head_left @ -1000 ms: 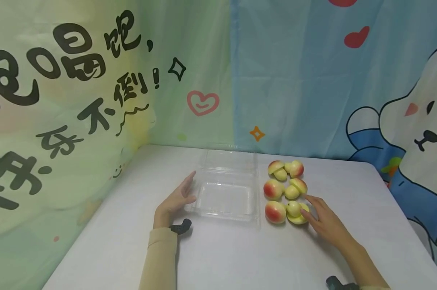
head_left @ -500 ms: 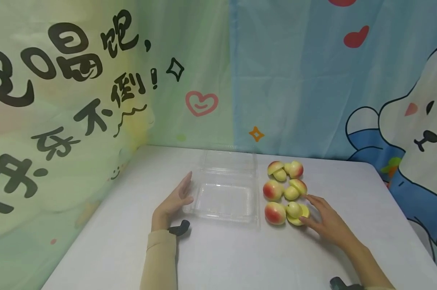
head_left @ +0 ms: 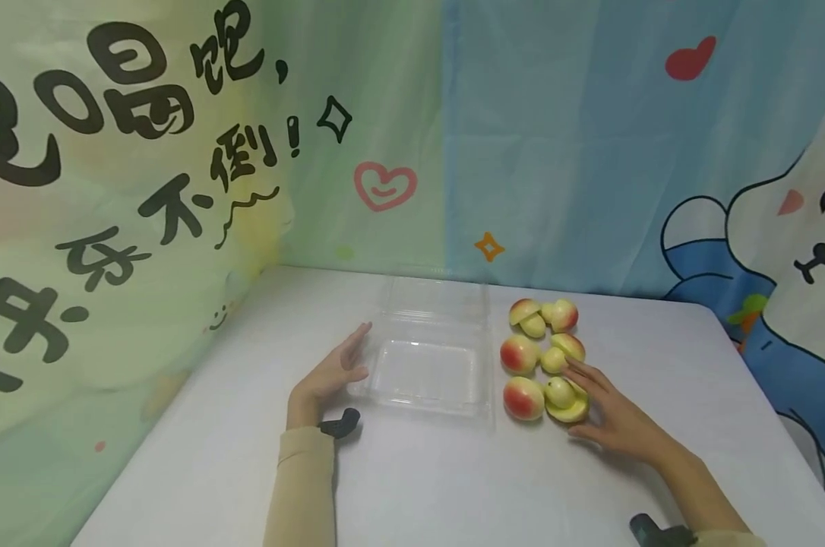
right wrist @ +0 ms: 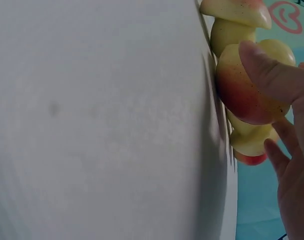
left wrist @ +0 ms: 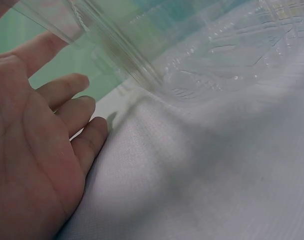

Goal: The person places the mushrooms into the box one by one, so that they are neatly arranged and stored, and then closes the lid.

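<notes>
My left hand (head_left: 327,384) stands on its edge beside a clear plastic box (head_left: 422,409), its fingers stretched along the box's left side. In the left wrist view the palm (left wrist: 29,140) faces the box wall (left wrist: 129,62), fingers loosely spread. My right hand (head_left: 614,418) is spread around the front right toy mushroom (head_left: 568,410), which has a pale yellow stem and a yellow-red cap. Its fingers reach over the far side and the thumb lies near the close side. In the right wrist view the thumb overlaps that mushroom's cap (right wrist: 234,92).
Several more toy mushrooms stand close together in rows, among them a front left one (head_left: 523,399), a middle left one (head_left: 519,355) and a back one (head_left: 561,314). The box's lid (head_left: 436,298) lies folded back toward the printed curtain (head_left: 556,190). All rest on a white tabletop (head_left: 426,479).
The right hand's fingers have lifted and shifted over toward the middle mushroom, and its thumb has moved slightly nearer the front. The left hand stays beside the box. The head view has tilted slightly.
</notes>
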Available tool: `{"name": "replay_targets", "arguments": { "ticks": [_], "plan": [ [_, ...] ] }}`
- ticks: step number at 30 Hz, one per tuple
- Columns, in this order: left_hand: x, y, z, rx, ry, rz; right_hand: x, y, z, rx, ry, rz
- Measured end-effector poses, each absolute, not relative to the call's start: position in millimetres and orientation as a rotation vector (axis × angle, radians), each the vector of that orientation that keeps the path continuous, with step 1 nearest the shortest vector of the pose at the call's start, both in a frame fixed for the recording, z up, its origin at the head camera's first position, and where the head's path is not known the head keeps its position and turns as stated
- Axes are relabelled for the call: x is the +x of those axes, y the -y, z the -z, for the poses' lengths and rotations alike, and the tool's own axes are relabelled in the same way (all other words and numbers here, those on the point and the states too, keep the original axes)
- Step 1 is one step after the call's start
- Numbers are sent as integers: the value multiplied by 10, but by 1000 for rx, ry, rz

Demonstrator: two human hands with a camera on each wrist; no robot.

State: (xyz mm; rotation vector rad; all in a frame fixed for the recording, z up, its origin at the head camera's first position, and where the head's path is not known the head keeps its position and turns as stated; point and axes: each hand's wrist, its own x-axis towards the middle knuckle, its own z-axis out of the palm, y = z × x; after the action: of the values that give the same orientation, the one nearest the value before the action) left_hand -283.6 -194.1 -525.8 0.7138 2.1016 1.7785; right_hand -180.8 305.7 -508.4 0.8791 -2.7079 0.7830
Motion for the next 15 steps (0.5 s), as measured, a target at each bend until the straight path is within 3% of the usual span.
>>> {"name": "replay_targets", "arguments": {
  "ticks": [15],
  "plan": [
    [-2824,1931,5232,651,-2104,-1782,-1859,-2999,4942,1041,2636,-302]
  ]
}}
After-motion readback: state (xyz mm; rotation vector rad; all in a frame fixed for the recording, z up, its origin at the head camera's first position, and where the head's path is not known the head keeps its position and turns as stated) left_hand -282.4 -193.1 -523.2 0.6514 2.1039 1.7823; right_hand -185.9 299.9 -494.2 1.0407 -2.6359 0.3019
